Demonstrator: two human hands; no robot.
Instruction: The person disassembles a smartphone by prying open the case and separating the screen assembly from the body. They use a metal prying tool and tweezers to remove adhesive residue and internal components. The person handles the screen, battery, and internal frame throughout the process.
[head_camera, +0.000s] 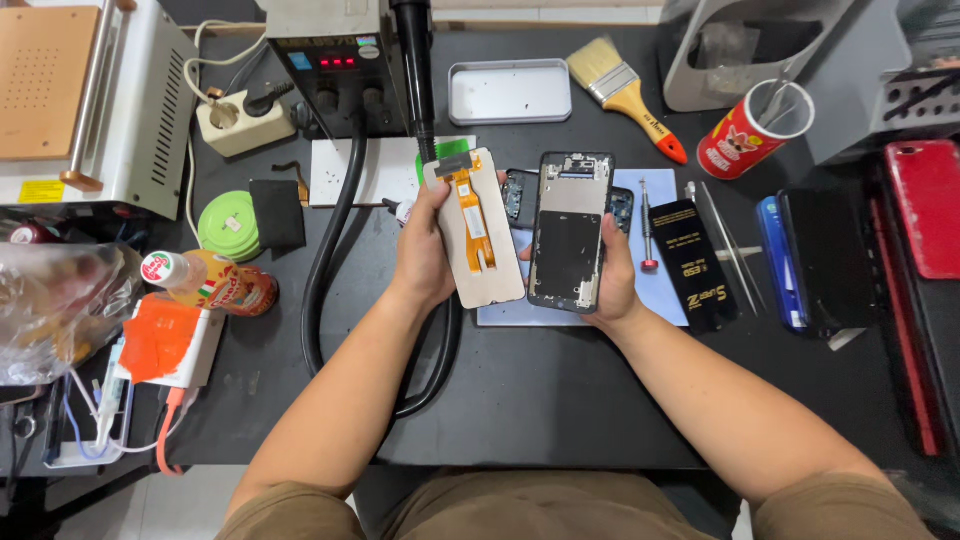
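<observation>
Fingers (425, 205) hold display panel (478, 232) upright beside upright phone frame (568, 232).

A yellow-handled paintbrush (625, 92) lies on the dark worktop (540, 400) beside a shallow metal tray (509, 92); a red cylindrical can (750, 132) holds tools; a green tape roll (229, 226) sits left; a red phone (926, 206) rests far right; tweezers (725, 245) lie nearby.
</observation>
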